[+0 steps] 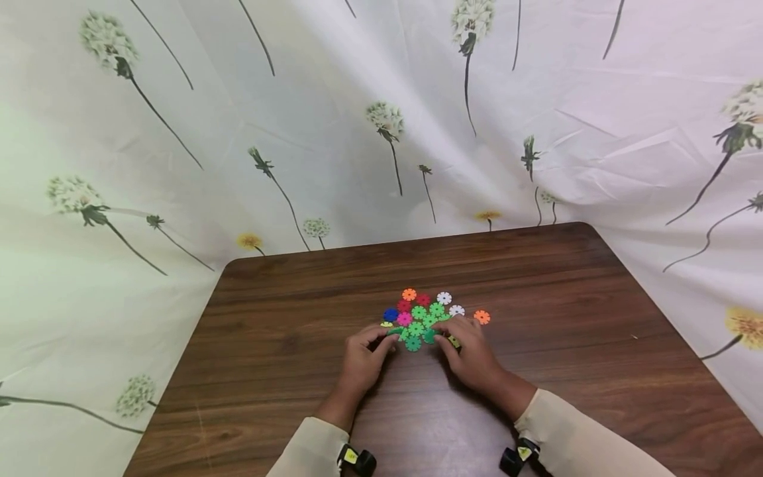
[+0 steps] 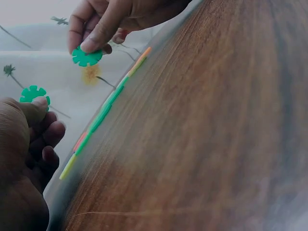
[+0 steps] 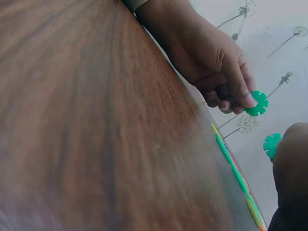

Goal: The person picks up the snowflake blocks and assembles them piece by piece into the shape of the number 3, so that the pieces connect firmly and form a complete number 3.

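Observation:
My left hand [image 1: 362, 361] pinches a green notched plastic disc [image 2: 33, 94] between thumb and fingers. Opposite it, my right hand [image 1: 473, 354] pinches a second green notched disc [image 2: 86, 57] by its edge. In the right wrist view the left hand's disc [image 3: 258, 103] and the right hand's disc [image 3: 272, 145] are held up off the table, apart from each other. Below and beyond the hands, loose notched discs lie flat in a cluster, among them a green disc [image 1: 413, 343], a pink disc [image 1: 405, 318] and a blue disc [image 1: 390, 315]. Both hands partly cover the cluster.
The discs lie on a brown wooden table [image 1: 274, 364]. An orange disc [image 1: 481, 317] sits at the right of the cluster, with a white disc [image 1: 444, 298] farther back. A pale cloth [image 1: 334, 152] printed with dandelions hangs behind and beside the table.

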`<state>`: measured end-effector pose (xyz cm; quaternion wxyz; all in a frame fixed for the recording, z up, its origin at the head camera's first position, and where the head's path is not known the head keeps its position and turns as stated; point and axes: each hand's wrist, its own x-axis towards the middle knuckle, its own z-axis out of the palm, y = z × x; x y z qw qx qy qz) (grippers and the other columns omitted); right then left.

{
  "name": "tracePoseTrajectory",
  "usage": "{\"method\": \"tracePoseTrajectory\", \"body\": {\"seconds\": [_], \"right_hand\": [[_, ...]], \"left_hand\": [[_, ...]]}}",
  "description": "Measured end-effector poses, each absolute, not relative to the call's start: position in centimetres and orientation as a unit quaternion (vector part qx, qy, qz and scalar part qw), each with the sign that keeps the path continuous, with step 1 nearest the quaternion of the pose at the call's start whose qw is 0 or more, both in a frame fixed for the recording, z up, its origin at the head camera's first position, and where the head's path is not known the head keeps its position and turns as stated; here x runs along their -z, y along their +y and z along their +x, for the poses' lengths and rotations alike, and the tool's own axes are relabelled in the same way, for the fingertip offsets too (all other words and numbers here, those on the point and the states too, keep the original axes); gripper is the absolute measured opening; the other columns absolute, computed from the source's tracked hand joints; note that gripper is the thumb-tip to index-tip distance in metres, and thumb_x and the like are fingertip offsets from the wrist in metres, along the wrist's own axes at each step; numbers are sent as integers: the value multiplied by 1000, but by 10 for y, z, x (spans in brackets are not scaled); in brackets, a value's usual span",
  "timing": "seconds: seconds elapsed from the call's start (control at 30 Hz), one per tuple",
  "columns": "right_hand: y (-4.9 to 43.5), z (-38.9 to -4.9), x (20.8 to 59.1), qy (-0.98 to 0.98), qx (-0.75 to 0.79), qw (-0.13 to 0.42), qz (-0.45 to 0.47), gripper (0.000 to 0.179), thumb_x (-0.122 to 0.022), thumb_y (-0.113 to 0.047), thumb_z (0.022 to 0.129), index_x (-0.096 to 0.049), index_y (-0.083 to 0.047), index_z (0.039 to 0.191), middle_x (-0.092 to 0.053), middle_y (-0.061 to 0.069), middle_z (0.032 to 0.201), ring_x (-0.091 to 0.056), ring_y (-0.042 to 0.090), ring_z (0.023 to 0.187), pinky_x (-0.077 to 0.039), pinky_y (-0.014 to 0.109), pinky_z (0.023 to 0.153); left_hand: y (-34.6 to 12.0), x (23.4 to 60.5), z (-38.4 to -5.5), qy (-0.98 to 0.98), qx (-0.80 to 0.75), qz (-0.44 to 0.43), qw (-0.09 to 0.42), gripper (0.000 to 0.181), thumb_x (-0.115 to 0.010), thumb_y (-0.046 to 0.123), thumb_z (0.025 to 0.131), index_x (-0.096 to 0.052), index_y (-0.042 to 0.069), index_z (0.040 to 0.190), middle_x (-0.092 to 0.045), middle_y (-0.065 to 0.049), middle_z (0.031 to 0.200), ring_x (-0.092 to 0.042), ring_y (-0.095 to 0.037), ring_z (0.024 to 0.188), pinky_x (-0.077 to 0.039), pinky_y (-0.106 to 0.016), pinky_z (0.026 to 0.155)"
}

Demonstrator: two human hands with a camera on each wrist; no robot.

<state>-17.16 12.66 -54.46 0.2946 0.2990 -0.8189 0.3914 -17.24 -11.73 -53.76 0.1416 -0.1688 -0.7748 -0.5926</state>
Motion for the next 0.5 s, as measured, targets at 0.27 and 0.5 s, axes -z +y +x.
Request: {"method": "tracePoseTrajectory", "body": {"seconds": [0.27, 0.5], "right_hand": [[128, -172, 543, -798, -431, 282, 313, 22, -77, 9, 94, -74, 0, 114, -78, 10, 101, -74, 21, 93, -58, 33, 90], [128, -170, 540, -785, -455, 272, 322, 25, -71, 13, 97, -73, 2, 119, -77, 11, 106, -74, 22, 98, -59, 24, 92]], "left_hand": [[-107, 537, -175, -769, 589, -208, 131, 17, -70, 6, 106, -77, -7, 98, -74, -18, 87, -70, -25, 78, -60, -24, 73], [-103, 539, -173, -757, 598, -225, 133, 14, -66, 0, 106, -76, -9, 101, -76, -22, 88, -71, -37, 73, -64, -31, 69]]}}
